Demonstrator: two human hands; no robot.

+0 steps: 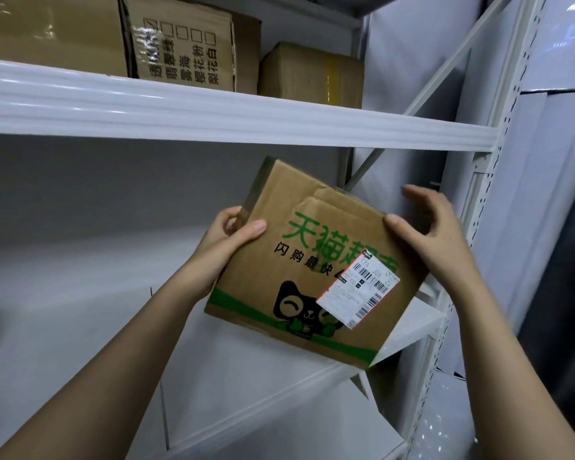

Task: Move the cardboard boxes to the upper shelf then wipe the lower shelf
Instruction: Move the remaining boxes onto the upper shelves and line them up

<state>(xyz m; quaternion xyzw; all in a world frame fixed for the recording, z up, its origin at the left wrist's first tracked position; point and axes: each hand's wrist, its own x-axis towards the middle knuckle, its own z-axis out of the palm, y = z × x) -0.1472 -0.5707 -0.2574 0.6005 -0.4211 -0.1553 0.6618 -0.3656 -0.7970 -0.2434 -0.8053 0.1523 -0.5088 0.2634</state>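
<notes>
Between the two white shelves, a printed cardboard box (312, 260) hung tilted, the left hand (226, 240) gripping its left edge, the right hand (425, 234) grasping its upper right corner; three cardboard boxes (186, 41) stood on the upper shelf (213, 111).

A: Where is there room up top?

B: The upper shelf (233, 117) is crowded at the left of the frame: a big box (47, 31), a printed box (186, 44) and a small box (312, 74) stand side by side. Right of the small box there is a bare strip up to the post (498, 154).

A: Anything across that strip?

B: A diagonal brace (445, 68) crosses behind it; how close it runs I cannot tell.

A: And below?

B: The bay between the shelves lies open at the left and centre. At centre right the held box (312, 270), with the left hand (226, 237) and right hand (425, 234) on it, fills the gap above the lower shelf (279, 366).
</notes>
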